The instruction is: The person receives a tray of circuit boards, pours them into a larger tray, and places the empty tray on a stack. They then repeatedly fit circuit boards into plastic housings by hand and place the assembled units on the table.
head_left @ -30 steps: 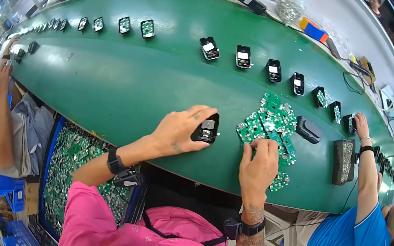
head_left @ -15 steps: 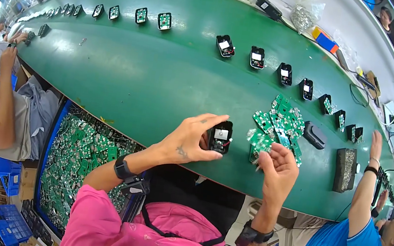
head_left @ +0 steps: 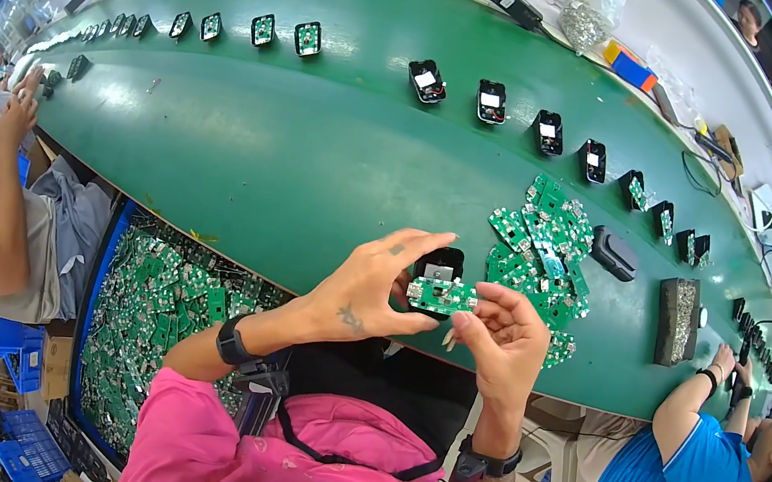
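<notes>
My left hand (head_left: 368, 283) is curled around a small black plastic housing (head_left: 443, 258) on the green bench, thumb and fingers on its sides. A white rectangular part shows inside the housing. Between the fingertips of my right hand (head_left: 508, 342) is a green circuit board (head_left: 443, 295) with silver connectors, held over the near part of the housing and hiding much of it. A thin pale piece juts out under the right thumb; I cannot make out what it is. Just past that hand lies a loose pile of green circuit boards (head_left: 543, 248).
A dark oblong case (head_left: 614, 253) and a grey-topped block (head_left: 677, 323) lie to the right. Housings (head_left: 491, 102) stand in a row along the bench. A blue-edged bin of boards (head_left: 148, 316) is at lower left. Co-workers sit on both sides, one in a blue shirt (head_left: 678, 479).
My right hand has moved left from the pile with a circuit board, bringing it over the housing. The left hand stays around the housing. The blue-shirted person's raised arm has come down.
</notes>
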{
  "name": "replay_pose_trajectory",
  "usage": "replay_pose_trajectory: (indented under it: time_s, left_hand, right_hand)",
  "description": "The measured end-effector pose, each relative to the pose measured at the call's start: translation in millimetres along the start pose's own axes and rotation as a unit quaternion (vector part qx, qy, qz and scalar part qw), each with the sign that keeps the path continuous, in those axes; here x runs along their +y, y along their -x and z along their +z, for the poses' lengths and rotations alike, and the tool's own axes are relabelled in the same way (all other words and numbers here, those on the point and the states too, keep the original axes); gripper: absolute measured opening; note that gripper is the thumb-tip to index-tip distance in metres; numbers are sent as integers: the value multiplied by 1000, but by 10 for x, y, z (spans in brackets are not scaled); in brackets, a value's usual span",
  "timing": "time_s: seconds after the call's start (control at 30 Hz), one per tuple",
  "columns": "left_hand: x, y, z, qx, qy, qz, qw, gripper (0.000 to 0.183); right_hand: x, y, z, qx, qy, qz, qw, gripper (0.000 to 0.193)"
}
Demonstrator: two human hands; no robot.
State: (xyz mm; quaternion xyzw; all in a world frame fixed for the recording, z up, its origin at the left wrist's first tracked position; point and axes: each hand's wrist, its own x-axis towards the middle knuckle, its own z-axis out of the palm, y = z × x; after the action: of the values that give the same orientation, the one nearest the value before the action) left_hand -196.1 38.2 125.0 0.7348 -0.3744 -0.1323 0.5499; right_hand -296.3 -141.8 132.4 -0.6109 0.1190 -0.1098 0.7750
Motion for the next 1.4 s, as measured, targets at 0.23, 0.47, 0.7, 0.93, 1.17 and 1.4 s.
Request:
replay_pose_trajectory:
  time_s: [0.23,0.47,0.7,0.93,1.17,1.4]
  left_hand:
    - [-52,37,109,6,170,-19,985,72]
    - [-24,71,170,44,174,-22,983,56]
    - [153,101,216,58,14,-34,998,55]
    - [161,143,318,82,22,-16,996,51]
    - [267,166,437,107,31,-32,993,53]
    - [218,289,617,138,35,-21,990,49]
  right_hand:
    - [152,63,35,15,140,-96,985,37]
    - [87,52,48,76,378,-272,882,26]
    - [74,13,154,83,335,-280,896,22]
    - [134,68,221,111,319,-259,905,23]
    - [244,102,264,162,239,-258,922,18]
    - [322,259,330,184,230,-265,918,11]
